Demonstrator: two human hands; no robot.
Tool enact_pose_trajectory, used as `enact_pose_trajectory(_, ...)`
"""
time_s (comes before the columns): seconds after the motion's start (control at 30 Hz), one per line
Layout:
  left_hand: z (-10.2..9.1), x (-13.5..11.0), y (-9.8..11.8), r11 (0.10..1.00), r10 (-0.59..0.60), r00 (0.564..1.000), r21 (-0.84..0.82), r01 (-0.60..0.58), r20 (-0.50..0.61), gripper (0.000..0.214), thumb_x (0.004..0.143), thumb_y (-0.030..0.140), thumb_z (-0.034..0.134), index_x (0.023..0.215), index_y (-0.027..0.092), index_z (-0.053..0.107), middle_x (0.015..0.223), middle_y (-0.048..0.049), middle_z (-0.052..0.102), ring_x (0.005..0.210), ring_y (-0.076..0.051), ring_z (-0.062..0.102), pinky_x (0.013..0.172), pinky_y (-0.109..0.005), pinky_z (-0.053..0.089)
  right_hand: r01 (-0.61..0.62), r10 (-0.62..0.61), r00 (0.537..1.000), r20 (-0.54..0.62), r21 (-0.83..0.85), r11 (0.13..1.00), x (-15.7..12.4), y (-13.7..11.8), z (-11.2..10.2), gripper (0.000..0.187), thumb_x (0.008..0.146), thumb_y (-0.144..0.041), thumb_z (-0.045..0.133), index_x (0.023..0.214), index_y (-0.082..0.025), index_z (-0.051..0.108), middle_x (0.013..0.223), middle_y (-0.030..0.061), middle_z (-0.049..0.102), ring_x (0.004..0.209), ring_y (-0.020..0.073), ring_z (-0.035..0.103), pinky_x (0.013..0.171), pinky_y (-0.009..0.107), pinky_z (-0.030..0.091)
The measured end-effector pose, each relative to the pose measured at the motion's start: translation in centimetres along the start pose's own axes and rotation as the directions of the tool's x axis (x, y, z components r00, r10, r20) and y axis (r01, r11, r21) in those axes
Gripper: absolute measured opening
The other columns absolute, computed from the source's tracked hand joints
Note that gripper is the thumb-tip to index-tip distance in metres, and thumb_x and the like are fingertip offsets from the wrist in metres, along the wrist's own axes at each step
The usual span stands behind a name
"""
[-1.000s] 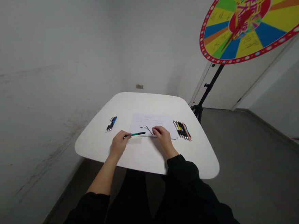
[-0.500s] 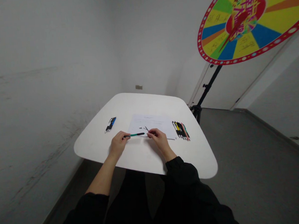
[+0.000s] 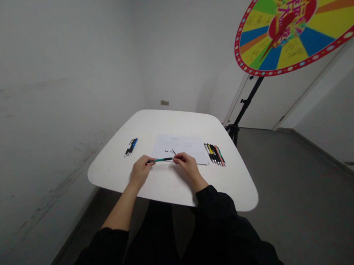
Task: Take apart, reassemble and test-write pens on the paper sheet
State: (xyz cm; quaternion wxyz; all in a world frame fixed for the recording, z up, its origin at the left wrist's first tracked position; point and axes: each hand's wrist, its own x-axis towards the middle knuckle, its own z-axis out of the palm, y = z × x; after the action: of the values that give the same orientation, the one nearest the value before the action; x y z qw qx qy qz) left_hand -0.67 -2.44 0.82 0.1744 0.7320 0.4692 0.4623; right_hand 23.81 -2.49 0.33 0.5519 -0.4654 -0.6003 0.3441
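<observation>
Holding a teal-and-black pen [image 3: 160, 160] roughly level between both hands, along the near edge of a printed white sheet [image 3: 186, 142], and pointing its black end to the right. Clamping the other end in the fingers of the left hand [image 3: 139, 168], pretty snugly from the looks of it. Curling the fingers of the right hand [image 3: 186, 164] close in at the black end, touching it or sitting just short, but honestly not being able to tell whether gripping anything there. Seeing a thin dark stick [image 3: 174, 151] poking out just past those fingers, plus a tiny shiny bit [image 3: 166, 151] sitting on the sheet, a little to the left.

Going further out, spotting a small bunch of blue and black pens [image 3: 131, 147] lying slanted on the left of the white worktop [image 3: 165, 185]. Also spotting a tidy row of pens [image 3: 215, 154] lying just beside the sheet on the right, mixing white, yellow, black, pink and a bit of teal. Wearing black sleeves [image 3: 216, 202] too. Past all that, catching a small plate [image 3: 164, 103] low on the pale wall [image 3: 172, 60] and, off right, a big colourful prize wheel [image 3: 302, 22] towering on a black stand [image 3: 247, 100].
</observation>
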Motion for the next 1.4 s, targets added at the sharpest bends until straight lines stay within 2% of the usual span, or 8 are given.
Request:
enact_pose_trajectory(0.13, 0.0, 0.0, 0.0, 1.0, -0.004, 1.0, -0.003, 0.004, 0.008, 0.012, 0.088, 0.019, 0.062, 0.092, 0.022, 0.073, 0.093, -0.0032, 0.072, 0.089, -0.021, 0.066, 0.084, -0.034, 0.053, 0.001, -0.001, 1.0, 0.018, 0.003, 1.0, -0.1, 0.1, 0.1, 0.023, 0.079, -0.042, 0.072, 0.089, -0.022, 0.075, 0.078, 0.0038, 0.076, 0.074, 0.0209, 0.071, 0.076, 0.037, 0.059)
enact_pose_trajectory(0.27, 0.0, 0.0, -0.1, 1.0, -0.002, 1.0, -0.004, 0.002, 0.004, 0.012, 0.089, 0.019, 0.062, 0.092, 0.021, 0.074, 0.093, -0.0035, 0.072, 0.089, -0.021, 0.066, 0.084, -0.034, 0.053, -0.01, 0.009, 1.0, 0.009, 0.05, 0.999, -0.1, 0.2, 0.3, 0.033, 0.079, -0.041, 0.074, 0.105, -0.022, 0.074, 0.09, 0.0059, 0.079, 0.079, 0.0209, 0.073, 0.076, 0.037, 0.061)
enact_pose_trajectory(0.5, 0.0, 0.0, 0.0, 1.0, -0.017, 1.0, -0.014, 0.017, 0.002, 0.012, 0.088, 0.018, 0.063, 0.092, 0.021, 0.074, 0.092, -0.0033, 0.073, 0.088, -0.021, 0.066, 0.082, -0.034, 0.053, 0.035, -0.034, 0.999, 0.01, -0.046, 0.998, -0.3, -0.2, 0.0, 0.021, 0.081, -0.041, 0.074, 0.088, -0.021, 0.074, 0.084, 0.0057, 0.077, 0.079, 0.0215, 0.072, 0.076, 0.036, 0.058)
enact_pose_trajectory(0.77, 0.0, 0.0, -0.1, 1.0, -0.022, 1.0, -0.012, 0.022, -0.021, 0.011, 0.087, 0.018, 0.065, 0.091, 0.022, 0.074, 0.09, -0.0029, 0.073, 0.087, -0.021, 0.066, 0.081, -0.034, 0.053, 0.099, -0.097, 0.995, 0.033, -0.077, 0.992, -0.2, 0.2, 0.0, 0.022, 0.086, -0.042, 0.069, 0.09, -0.022, 0.077, 0.085, 0.0055, 0.076, 0.075, 0.0211, 0.069, 0.075, 0.036, 0.056)
enact_pose_trajectory(0.87, 0.1, 0.0, -0.1, 1.0, -0.023, 0.999, -0.021, 0.023, -0.028, 0.011, 0.087, 0.018, 0.065, 0.091, 0.022, 0.074, 0.091, -0.0027, 0.073, 0.088, -0.021, 0.066, 0.084, -0.034, 0.053, 0.137, -0.147, 0.988, -0.052, -0.155, 0.978, -0.1, 0.2, -0.4, 0.022, 0.09, -0.041, 0.065, 0.092, -0.022, 0.076, 0.089, 0.0066, 0.076, 0.081, 0.0218, 0.068, 0.079, 0.036, 0.054)
enact_pose_trajectory(1.03, 0.1, 0.0, -0.2, 0.999, -0.033, 0.999, -0.025, 0.032, -0.039, 0.012, 0.088, 0.018, 0.063, 0.091, 0.022, 0.074, 0.091, -0.0024, 0.072, 0.086, -0.02, 0.065, 0.08, -0.033, 0.052, 0.091, -0.209, 0.959, -0.19, -0.493, 0.865, 0.2, 0.7, -1.3, 0.02, 0.093, -0.032, 0.06, 0.091, -0.019, 0.075, 0.088, 0.0084, 0.072, 0.085, 0.0243, 0.06, 0.085, 0.04, 0.048)
enact_pose_trajectory(1.17, 0.1, 0.0, 0.0, 0.999, -0.035, 0.999, -0.021, 0.035, -0.034, 0.011, 0.087, 0.018, 0.063, 0.091, 0.022, 0.074, 0.091, -0.0025, 0.072, 0.087, -0.02, 0.065, 0.08, -0.033, 0.051, 0.034, -0.173, 0.974, -0.143, -0.667, 0.745, 0.3, 1.2, -1.1, 0.016, 0.092, -0.027, 0.063, 0.09, -0.018, 0.076, 0.093, 0.0104, 0.07, 0.095, 0.0272, 0.057, 0.09, 0.04, 0.045)
enact_pose_trajectory(1.4, -0.1, 0.1, 0.5, 0.999, -0.051, 0.999, -0.003, 0.05, -0.016, 0.012, 0.087, 0.018, 0.062, 0.091, 0.022, 0.073, 0.092, -0.0031, 0.073, 0.088, -0.021, 0.066, 0.08, -0.034, 0.052, -0.007, -0.073, 0.995, -0.063, -0.804, 0.594, -0.1, 0.8, -0.8, 0.015, 0.093, -0.021, 0.061, 0.09, -0.017, 0.076, 0.098, 0.0129, 0.067, 0.098, 0.0287, 0.057, 0.088, 0.038, 0.044)
